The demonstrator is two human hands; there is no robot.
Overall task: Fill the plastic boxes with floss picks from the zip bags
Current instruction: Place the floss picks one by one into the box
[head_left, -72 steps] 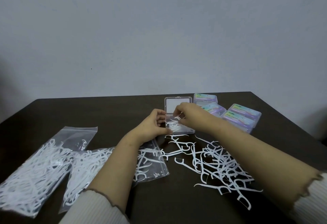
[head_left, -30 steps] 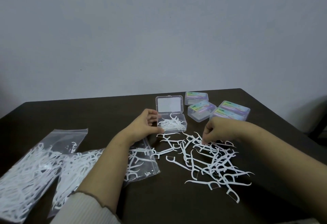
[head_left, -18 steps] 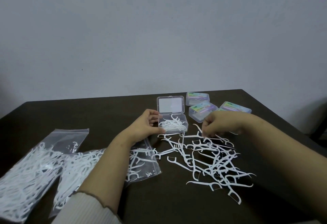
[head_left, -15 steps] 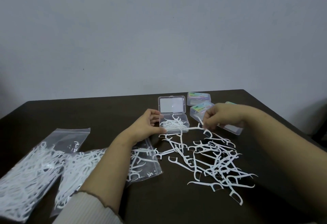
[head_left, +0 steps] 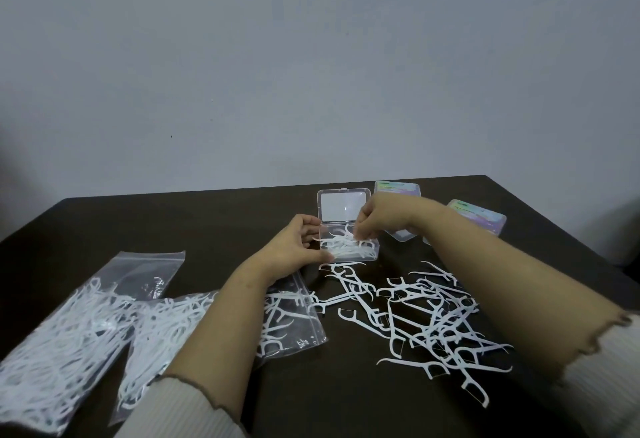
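A clear plastic box (head_left: 373,253) stands open on the dark table (head_left: 173,226), its lid (head_left: 343,207) tipped up behind it, with several white floss picks inside. My left hand (head_left: 294,247) grips the box's left side. My right hand (head_left: 381,216) is over the box, fingertips pinched on a floss pick (head_left: 349,234) that reaches into it. A loose pile of floss picks (head_left: 426,316) lies in front of the box. Two zip bags (head_left: 69,333) (head_left: 284,320) full of picks lie at the left, the nearer one partly under my left forearm.
Closed plastic boxes with colourful labels sit behind my right arm at the back right (head_left: 398,190) (head_left: 478,217). The table's right edge runs close to them. A plain grey wall stands behind the table.
My right hand picked a floss pick out of the loose pile and carried it left and back to the open box. My left hand stayed on the box.
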